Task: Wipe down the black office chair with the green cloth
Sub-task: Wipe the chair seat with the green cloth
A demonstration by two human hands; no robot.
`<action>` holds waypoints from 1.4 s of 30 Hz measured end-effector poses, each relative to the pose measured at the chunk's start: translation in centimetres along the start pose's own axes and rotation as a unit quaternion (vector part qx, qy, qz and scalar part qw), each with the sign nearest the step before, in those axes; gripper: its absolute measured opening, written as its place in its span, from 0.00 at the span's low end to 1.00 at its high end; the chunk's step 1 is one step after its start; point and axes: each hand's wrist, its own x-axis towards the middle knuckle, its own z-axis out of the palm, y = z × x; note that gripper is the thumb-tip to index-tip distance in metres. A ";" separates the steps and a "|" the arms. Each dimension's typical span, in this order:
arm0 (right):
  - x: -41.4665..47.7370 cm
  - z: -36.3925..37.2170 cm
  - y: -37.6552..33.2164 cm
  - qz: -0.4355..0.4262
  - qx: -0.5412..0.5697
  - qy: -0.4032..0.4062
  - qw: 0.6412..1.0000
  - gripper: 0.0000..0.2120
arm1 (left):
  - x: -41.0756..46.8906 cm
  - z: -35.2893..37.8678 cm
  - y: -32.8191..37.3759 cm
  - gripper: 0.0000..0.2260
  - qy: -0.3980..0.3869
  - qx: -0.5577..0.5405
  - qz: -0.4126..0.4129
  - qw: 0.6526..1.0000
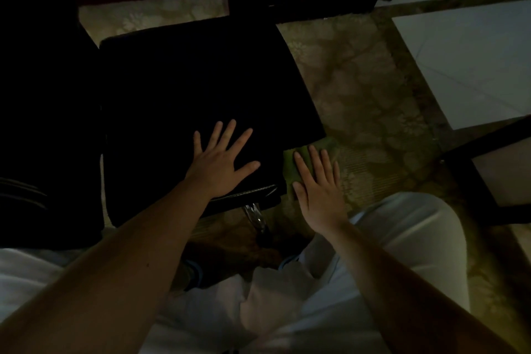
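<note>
The black office chair (pixel 201 86) fills the middle of the dim head view, its seat seen from above. My left hand (pixel 222 159) lies flat on the seat's near part, fingers spread and straight. My right hand (pixel 317 181) presses the green cloth (pixel 293 162) against the seat's right edge near the front corner, fingers straight on top of it. Most of the cloth is hidden under that hand. A shiny metal post (pixel 255 215) shows under the seat's front edge.
A dark piece of furniture (pixel 43 123) stands close on the left of the chair. Patterned floor (pixel 367 100) lies to the right, with white tiles (pixel 474 66) beyond. A dark frame (pixel 482 181) stands at the right edge. My white-trousered legs (pixel 402 253) are below.
</note>
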 end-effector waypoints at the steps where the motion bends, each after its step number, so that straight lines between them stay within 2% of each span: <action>1: -0.1 0.0 0.1 0.006 0.003 0.000 1.000 0.27 | -0.1 0.1 -0.1 0.36 -0.003 0.005 -0.001 1.000; 6: -0.2 0.1 -0.8 0.014 -0.016 -0.003 1.000 0.27 | -0.3 0.2 -0.1 0.35 -0.005 0.012 -0.004 1.000; 11: -0.4 0.0 -2.5 -0.051 -0.064 -0.026 0.996 0.28 | -0.4 0.5 -0.2 0.35 0.005 0.016 -0.002 1.000; 21: 0.4 -0.7 -1.1 -0.022 -0.005 -0.002 1.000 0.27 | -0.7 0.0 -0.8 0.34 0.007 0.008 0.006 1.000; 30: -0.2 0.0 -2.5 -0.057 -0.086 -0.015 0.995 0.30 | -0.8 0.3 -0.7 0.33 -0.007 0.021 0.000 1.000; 36: -0.4 0.4 -3.9 -0.083 -0.090 0.003 0.992 0.29 | -0.7 0.3 -0.6 0.32 -0.002 0.024 0.001 1.000; 42: 0.0 0.0 -2.7 -0.032 -0.071 -0.007 0.997 0.30 | -0.6 0.2 -0.4 0.32 0.000 0.010 0.000 1.000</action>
